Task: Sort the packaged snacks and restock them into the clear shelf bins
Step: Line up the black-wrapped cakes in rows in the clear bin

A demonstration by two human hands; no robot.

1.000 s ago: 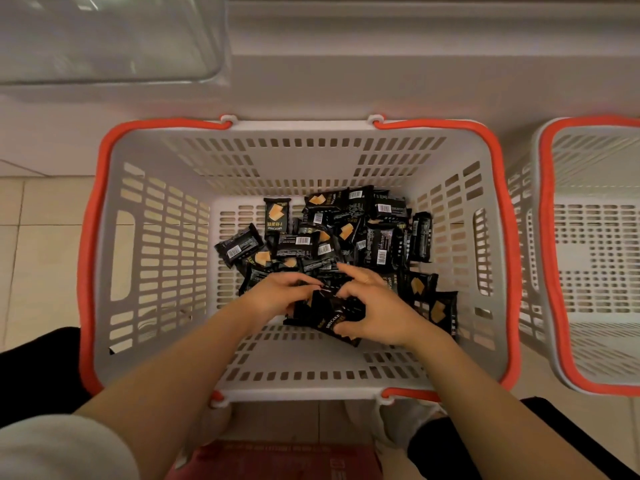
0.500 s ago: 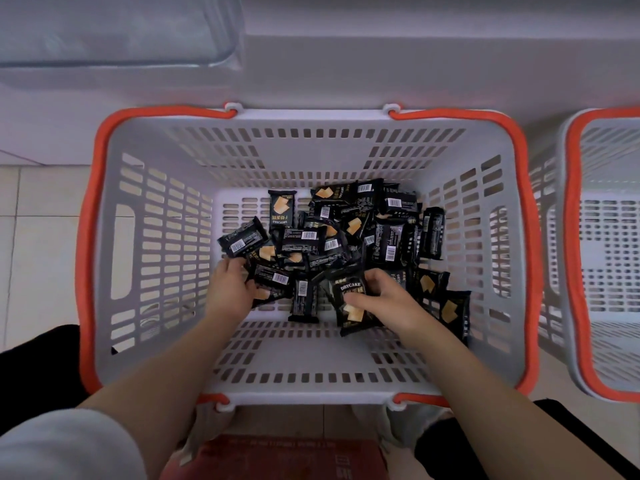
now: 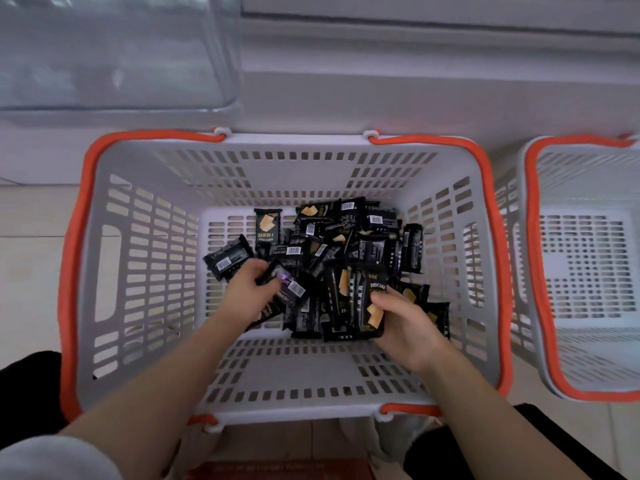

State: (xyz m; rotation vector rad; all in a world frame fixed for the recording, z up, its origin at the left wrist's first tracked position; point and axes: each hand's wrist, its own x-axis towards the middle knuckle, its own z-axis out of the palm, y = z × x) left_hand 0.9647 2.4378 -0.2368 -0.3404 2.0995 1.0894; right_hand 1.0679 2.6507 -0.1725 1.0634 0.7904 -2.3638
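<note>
At the upper left, a clear plastic shelf bin (image 3: 114,53) sits on a pale shelf ledge, above and behind everything else. Below it, on the tiled floor, stands a grey slotted plastic basket with orange handles (image 3: 145,271), and both bare forearms reach down into it from the near edge. The left hand (image 3: 251,292) lies toward the left side of the basket floor, its grip closed with curled fingers around a small black snack packet with a white barcode label (image 3: 287,284), which tilts up out of the heap. Just left of that hand, a separate black packet showing its barcode (image 3: 228,259) lies flat on the basket floor, and a black packet printed with a yellow cracker (image 3: 267,225) lies beyond it. The loose heap of black packaged snacks (image 3: 349,240) fills the middle and far right of the basket floor, packets overlapping at all angles. The right hand (image 3: 403,323) is at the near right of the heap, its grip closed by thumb and fingers on a bunch of black packets, the front one marked DRYCAKE (image 3: 372,299), held roughly upright against one another. At the far right, a second grey slotted basket with an orange rim (image 3: 585,271) stands just beside the first, partly cut off by the edge of the view.
</note>
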